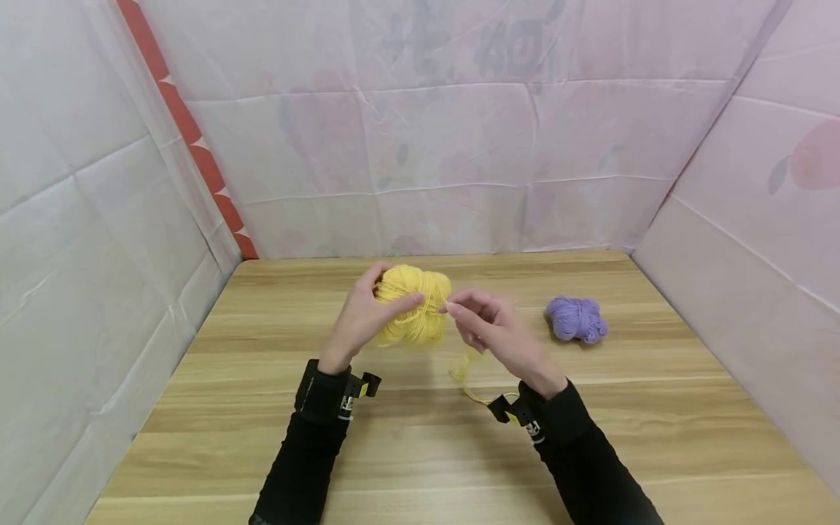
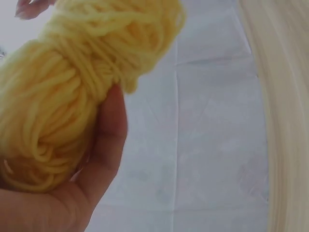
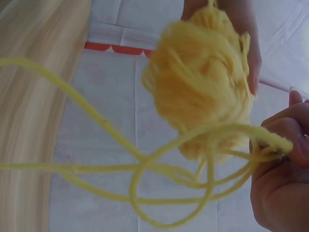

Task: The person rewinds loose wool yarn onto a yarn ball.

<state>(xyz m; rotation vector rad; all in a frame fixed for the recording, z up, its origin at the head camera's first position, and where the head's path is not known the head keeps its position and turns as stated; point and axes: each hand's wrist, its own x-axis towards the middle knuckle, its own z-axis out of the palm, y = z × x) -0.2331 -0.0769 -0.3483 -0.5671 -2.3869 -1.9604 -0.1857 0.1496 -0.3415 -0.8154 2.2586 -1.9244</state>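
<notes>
A skein of yellow yarn (image 1: 410, 321) is lifted above the wooden table, gripped in my left hand (image 1: 359, 313) with the thumb across its front. In the left wrist view the fingers curl round the yellow skein (image 2: 63, 96), which is cinched at its middle. My right hand (image 1: 495, 328) is just right of the skein and pinches loose yellow strands. Those strands (image 3: 169, 169) hang in loops from the fingers in the right wrist view, and some trail down toward the table beneath the right wrist.
A smaller purple yarn skein (image 1: 576, 319) lies on the wooden table (image 1: 420, 467), to the right of my right hand. Pale sheeting (image 1: 446, 146) stands behind the table and on both sides. A red strip (image 1: 190, 131) runs down the left corner.
</notes>
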